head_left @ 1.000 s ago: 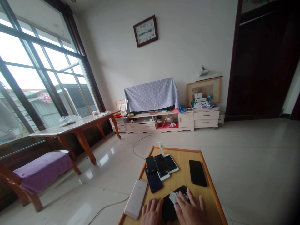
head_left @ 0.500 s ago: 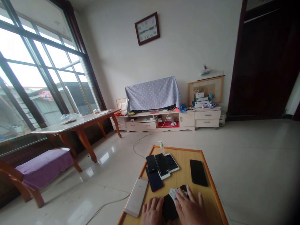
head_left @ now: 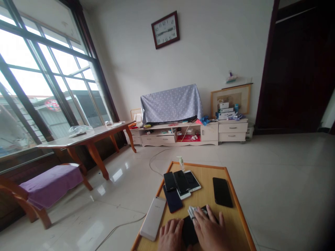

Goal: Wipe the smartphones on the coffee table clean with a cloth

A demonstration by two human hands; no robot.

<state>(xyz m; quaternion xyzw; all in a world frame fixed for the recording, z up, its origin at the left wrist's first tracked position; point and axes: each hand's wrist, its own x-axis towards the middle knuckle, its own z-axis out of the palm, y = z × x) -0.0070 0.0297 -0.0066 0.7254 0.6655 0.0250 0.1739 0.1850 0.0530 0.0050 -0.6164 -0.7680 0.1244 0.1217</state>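
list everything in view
low table: 1, tan, foreground
nearest phone: 1, black, near end
crumpled cloth: 1, grey, on it
overlapping phones: 5, dark or white, far left
lone phone: 1, black, right edge
pale phone: 1, silvery, left edge
pump bottle: 1, greenish, far edge
cabinet: 1, whitish, back
clutter: uncounted, mixed, cabinet
dotted cover: 1, bluish, on cabinet
large frame: 1, tan, back right
clock: 1, brown, wall
window: 1, dark, left
door: 1, dark, right
long table: 1, brown, left
plastic bag: 1, clear, on it
chair: 1, brown under purple cloth, left
cord: 1 or 2, grey, floor
left hand: 1, bare, nearest phone
right hand: 1, bare, on crumpled cloth
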